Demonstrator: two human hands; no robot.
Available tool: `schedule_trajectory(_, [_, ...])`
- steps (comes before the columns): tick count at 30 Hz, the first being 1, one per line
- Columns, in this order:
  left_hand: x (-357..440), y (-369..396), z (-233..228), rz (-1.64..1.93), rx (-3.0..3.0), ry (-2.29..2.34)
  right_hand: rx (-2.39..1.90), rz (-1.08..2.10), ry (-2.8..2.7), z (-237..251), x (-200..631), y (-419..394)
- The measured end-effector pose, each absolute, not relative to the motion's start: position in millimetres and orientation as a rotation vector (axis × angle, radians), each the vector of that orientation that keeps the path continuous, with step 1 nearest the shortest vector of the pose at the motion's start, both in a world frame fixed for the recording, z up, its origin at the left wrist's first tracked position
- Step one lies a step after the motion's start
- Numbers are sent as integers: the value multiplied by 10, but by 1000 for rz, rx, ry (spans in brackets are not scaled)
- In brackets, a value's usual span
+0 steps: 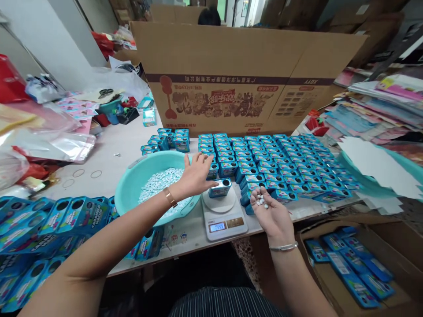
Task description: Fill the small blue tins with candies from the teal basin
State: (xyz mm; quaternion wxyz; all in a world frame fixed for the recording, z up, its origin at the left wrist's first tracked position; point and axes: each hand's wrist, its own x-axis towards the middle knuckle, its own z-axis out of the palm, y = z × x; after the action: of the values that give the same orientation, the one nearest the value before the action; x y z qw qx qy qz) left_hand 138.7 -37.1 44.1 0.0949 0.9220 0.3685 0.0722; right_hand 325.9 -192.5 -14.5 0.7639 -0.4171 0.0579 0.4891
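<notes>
our left hand reaches forward over the far rim of the teal basin, palm down, fingers spread and released, its fingertips touching a small blue tin at the near edge of the rows; it grips nothing that we can see. our right hand lies palm up just right of the scale, cupped loosely around a small heap of white tablets, too bunched for us to count. each wrist carries one bracelet.

largest behind all this is one open cardboard box standing across the far side of the table, its printed side toward us. in front of it the rows of blue tins run left to right in tight ranks, far too many for us to count, openings upward. one basin holds a bed of the same white tablets. a loose pile of blue tins lies at our left, tipped every way.

one white scale sits between our hands, display toward us. on its round plate stands one blue tin, upright, long axis running left to right, round opening up.
</notes>
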Motion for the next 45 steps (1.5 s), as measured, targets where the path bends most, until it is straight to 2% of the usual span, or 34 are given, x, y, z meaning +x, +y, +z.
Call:
schedule_trajectory(8, [1520,-362,195,148,2725,1043,-846,1109,-20,-111,3242,-1591])
schedule_trajectory(18, [1711,-447,-80,228,2625,981,-903,899,-144,-27,2892,-865])
schedule_trajectory(24, [1741,-450,-175,257,2588,970,-1008,746,-304,-111,2785,-823])
schedule_trajectory(32, [1741,-473,-212,268,2612,972,-1085,733,-435,-163,2741,-857])
schedule_trajectory(37, [1636,-425,-53,281,2609,967,-1064,714,-434,-64,2797,-885])
schedule_trajectory(39, [1453,-464,134,459,2544,999,-1038,726,-486,68,2807,-849])
schedule_trajectory(42, [1053,-737,437,988,2268,1070,-1037,820,-723,243,2681,-663])
schedule_trajectory(45, [687,-1241,524,1355,1902,1190,-1123,978,-1286,234,2344,-333])
